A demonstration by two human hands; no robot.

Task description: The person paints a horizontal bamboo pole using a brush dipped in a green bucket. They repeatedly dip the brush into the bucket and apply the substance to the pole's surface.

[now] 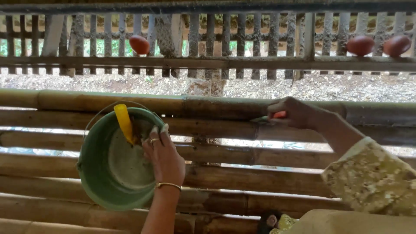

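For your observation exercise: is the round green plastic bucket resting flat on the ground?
No, the left hand grips the rim of the green plastic bucket, holding it tilted against the horizontal bamboo poles.

A poultry pen: bamboo slat floor [216, 182], wooden slatted rack [208, 43] holding brown eggs [139, 44].

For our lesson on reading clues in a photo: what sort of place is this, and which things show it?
Probably a poultry coop or farm pen. Brown eggs sit on a slatted rack, bamboo poles form the front, and the left hand holds a green bucket.
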